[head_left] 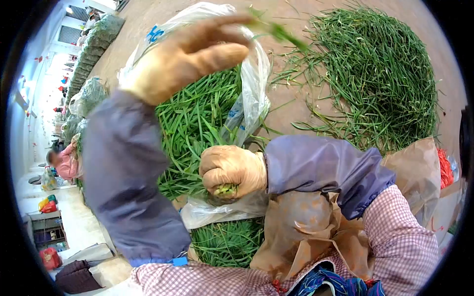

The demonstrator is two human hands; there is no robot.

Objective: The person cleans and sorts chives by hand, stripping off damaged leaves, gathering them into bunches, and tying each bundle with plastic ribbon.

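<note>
Both my hands wear tan gloves, with purple-grey oversleeves on the arms. My left hand (190,54) is raised at the top, blurred, its fingers stretched out and thumb apart. A smeared green leaf (286,35) is at its fingertips; whether it still touches them I cannot tell. Lower down, my right hand (229,171) is closed in a fist around a bunch of chives (226,189), whose pale cut ends show below the fingers. Beneath both hands, flat green chives (197,111) fill an open clear plastic bag (256,66) with blue print.
A big loose heap of chives (377,74) lies on the floor at right. More greens (229,241) lie near my body, beside a brown plastic sheet (301,227). Filled bags (94,49) line the far left, where a person in pink (66,163) sits. Red plastic (445,168) is at right.
</note>
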